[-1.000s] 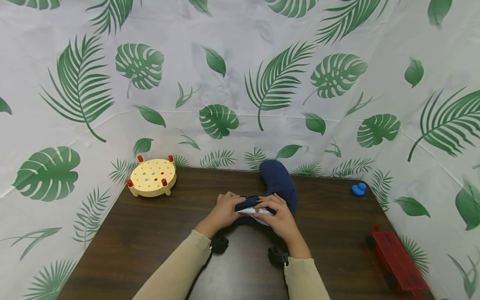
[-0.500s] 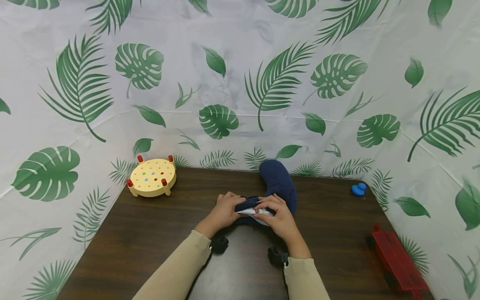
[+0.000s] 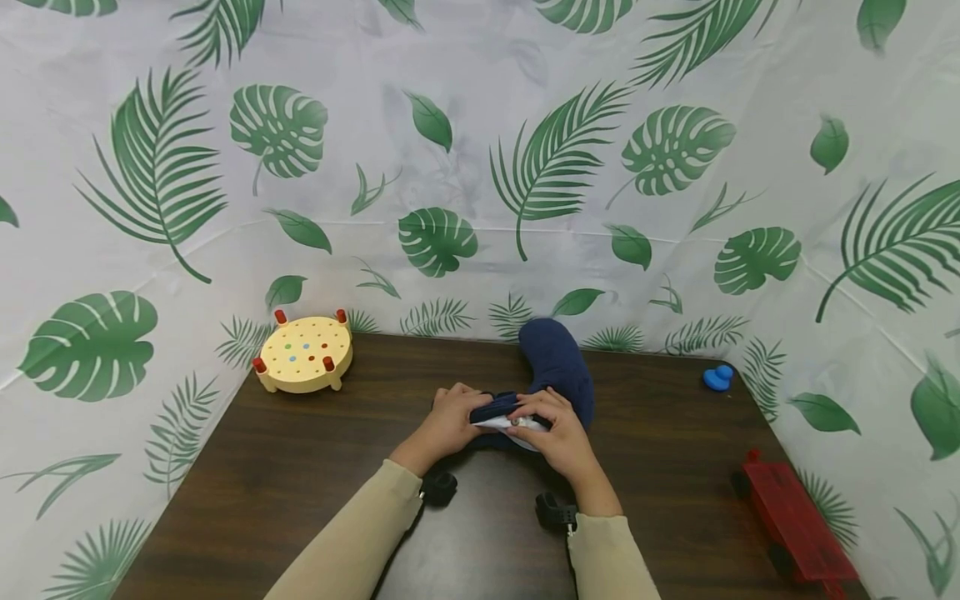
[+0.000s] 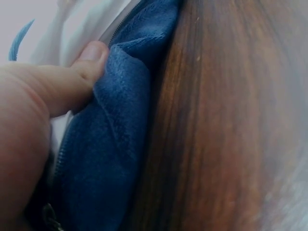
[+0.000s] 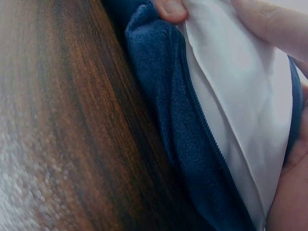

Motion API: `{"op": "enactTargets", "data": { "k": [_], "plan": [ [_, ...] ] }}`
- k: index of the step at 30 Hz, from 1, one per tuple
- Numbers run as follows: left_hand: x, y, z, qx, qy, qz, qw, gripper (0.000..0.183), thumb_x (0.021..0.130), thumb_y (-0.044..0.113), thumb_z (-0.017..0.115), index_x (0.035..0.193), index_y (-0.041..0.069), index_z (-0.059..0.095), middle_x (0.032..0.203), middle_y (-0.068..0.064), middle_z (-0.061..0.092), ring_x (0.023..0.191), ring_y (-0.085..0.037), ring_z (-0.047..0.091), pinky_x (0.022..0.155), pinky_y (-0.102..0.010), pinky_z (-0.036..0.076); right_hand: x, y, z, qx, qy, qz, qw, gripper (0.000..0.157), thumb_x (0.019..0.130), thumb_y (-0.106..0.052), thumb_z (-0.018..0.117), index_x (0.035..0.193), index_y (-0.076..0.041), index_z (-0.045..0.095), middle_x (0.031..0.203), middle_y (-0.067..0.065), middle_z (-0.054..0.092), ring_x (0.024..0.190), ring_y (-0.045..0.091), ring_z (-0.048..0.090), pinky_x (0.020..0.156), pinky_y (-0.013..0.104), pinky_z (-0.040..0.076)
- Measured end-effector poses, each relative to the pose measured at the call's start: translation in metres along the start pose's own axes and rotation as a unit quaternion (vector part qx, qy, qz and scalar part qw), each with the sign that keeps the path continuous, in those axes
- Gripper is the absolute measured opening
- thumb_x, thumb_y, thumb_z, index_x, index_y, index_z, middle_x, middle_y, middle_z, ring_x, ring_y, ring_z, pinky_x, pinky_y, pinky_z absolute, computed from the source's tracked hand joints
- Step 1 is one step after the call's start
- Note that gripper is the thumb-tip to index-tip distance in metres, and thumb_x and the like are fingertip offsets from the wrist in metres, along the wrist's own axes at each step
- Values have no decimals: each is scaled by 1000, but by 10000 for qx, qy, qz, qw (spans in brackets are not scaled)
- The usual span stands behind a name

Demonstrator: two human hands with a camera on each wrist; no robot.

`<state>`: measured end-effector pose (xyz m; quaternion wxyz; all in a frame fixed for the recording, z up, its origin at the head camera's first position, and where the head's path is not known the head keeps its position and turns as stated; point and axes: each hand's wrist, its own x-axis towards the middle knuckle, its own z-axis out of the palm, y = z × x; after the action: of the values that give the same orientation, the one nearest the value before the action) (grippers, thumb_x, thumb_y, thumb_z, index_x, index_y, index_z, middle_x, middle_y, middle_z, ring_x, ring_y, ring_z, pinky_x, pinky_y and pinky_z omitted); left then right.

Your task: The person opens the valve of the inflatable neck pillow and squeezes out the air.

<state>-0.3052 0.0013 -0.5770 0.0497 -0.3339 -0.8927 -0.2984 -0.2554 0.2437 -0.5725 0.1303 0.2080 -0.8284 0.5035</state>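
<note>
Lying between and beyond both hands [image 3: 448,421] [image 3: 561,433]: unzipped navy cushion [image 3: 558,362]

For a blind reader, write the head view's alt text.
Left hand and right hand grip a navy cushion, white fabric between them, on a wooden table; a yellow round toy sits far left, a blue knob and red board to the right.

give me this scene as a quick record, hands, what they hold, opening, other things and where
left hand: grips navy cushion at its opening
right hand: grips the same cushion, farther right
opening: unzipped, white material showing beside the zipper
far left: yellow round board, red-tipped legs
far right: small blue object
right edge: red cart
surface: dark wooden table
</note>
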Motion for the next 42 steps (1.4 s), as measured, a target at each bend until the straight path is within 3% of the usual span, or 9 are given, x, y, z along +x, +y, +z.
{"op": "enactTargets", "data": {
  "k": [42],
  "plan": [
    [0, 1, -1, -93, -49, 23, 9999, 32, 95, 28, 84, 124, 17, 77, 126, -9, 80, 114, -29, 63, 90, -48, 37, -1, 2, 1, -8, -85, 229, 9997, 19, 86, -20, 93, 98, -31, 84, 116, -5, 79, 130, 29, 68, 133, 62, 20]
  ]
}}
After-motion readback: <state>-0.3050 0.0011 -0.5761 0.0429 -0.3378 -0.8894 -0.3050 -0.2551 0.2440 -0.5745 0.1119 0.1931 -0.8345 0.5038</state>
